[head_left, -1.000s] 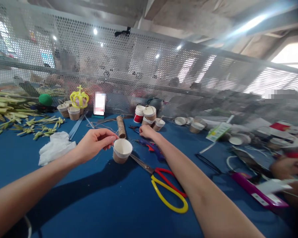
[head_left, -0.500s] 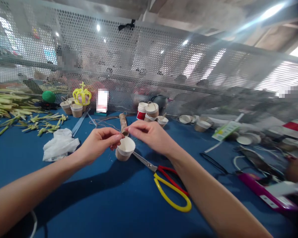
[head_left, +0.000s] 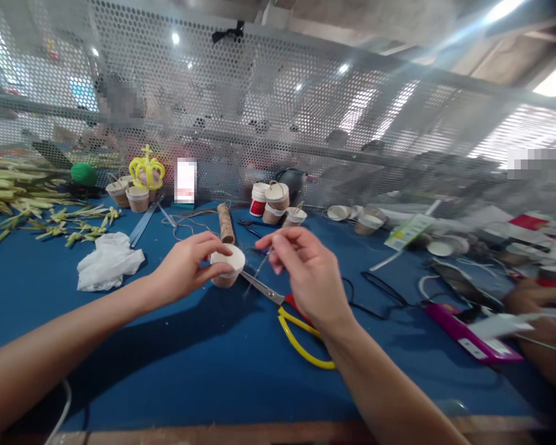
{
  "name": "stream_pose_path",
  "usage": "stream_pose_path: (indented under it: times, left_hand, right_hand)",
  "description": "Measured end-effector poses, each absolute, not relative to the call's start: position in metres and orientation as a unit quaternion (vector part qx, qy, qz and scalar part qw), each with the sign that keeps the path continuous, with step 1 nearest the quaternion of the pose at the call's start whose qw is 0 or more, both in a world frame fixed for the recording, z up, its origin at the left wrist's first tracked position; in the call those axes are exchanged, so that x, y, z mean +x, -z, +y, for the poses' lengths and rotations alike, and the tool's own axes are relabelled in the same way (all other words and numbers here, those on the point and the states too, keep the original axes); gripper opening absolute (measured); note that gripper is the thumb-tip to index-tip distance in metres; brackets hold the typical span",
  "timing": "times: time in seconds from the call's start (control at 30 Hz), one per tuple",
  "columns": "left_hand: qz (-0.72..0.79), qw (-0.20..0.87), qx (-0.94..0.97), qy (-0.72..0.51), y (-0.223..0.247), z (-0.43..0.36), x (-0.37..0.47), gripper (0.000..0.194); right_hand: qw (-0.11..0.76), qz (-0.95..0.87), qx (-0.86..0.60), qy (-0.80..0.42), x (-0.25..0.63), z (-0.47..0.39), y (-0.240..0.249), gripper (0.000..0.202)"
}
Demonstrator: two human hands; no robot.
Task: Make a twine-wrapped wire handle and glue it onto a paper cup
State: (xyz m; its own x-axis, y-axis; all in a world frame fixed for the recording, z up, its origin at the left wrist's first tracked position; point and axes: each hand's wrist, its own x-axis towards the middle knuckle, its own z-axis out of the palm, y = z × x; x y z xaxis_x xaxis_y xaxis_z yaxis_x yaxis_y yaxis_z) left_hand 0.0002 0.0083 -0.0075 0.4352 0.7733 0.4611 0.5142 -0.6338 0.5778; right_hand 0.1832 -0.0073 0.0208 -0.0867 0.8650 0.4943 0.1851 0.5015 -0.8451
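My left hand [head_left: 185, 266] is at the small paper cup [head_left: 226, 280], which has a white rim and a brown wrapped side. Its thumb and forefinger are apart, in front of and over the rim; whether they press on the cup is unclear. To the right, my right hand [head_left: 308, 272] is raised with thumb and fingers closed on a thin, pale strand [head_left: 259, 267] that hangs down, blurred. Below lies a pair of scissors [head_left: 301, 330] with red and yellow handles, partly hidden by my right wrist. Behind the cup stands a roll of twine [head_left: 225, 224].
Crumpled white tissue [head_left: 109, 262] lies left, near green woven stems [head_left: 83, 225]. Several wrapped cups [head_left: 277, 196] and a yellow crown ornament [head_left: 147, 172] stand before the perforated metal screen [head_left: 231, 105]. A purple power strip [head_left: 472, 334] and another person's hand [head_left: 532, 303] are at right.
My hands have moved apart from a pinch above the cup. The left has lowered to the cup and spread its fingers; the right has shifted right with the strand. The view has tilted slightly.
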Motion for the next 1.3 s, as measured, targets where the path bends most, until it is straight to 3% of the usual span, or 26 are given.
stream_pose_path:
  times: [0.07,0.2,0.33,0.6,0.67,0.73,0.9,1.3]
  left_hand:
    - [0.381,0.090,0.873,-0.291,0.015,0.013,-0.002,0.022]
    - [0.391,0.040,0.905,-0.163,0.024,0.019,-0.001,0.017]
    - [0.381,0.040,0.901,-0.206,0.019,0.020,0.004,0.017]
    - [0.276,0.140,0.923,-0.230,0.022,0.012,0.027,0.019]
    - [0.289,0.147,0.907,-0.269,0.018,0.020,0.020,0.026]
    - [0.357,0.109,0.875,-0.309,0.013,0.035,0.007,0.020]
    - [0.469,0.015,0.874,-0.125,0.025,0.068,-0.022,0.014]
    - [0.470,-0.019,0.880,-0.062,0.060,0.078,-0.031,0.018]
  right_hand:
    - [0.585,-0.638,-0.392,-0.313,0.193,-0.005,-0.021,0.012]
    - [0.609,-0.602,-0.385,-0.345,0.205,-0.002,-0.018,0.011]
    - [0.604,-0.603,-0.377,-0.359,0.206,-0.003,-0.015,0.006]
    - [0.573,-0.638,-0.382,-0.346,0.203,-0.005,-0.010,0.010]
    - [0.572,-0.638,-0.382,-0.347,0.202,-0.005,-0.009,0.010]
    - [0.572,-0.638,-0.382,-0.348,0.202,-0.006,-0.009,0.010]
    - [0.557,-0.639,-0.392,-0.358,0.198,-0.008,-0.007,0.011]
    - [0.530,-0.637,-0.382,-0.409,0.187,-0.021,-0.007,0.011]
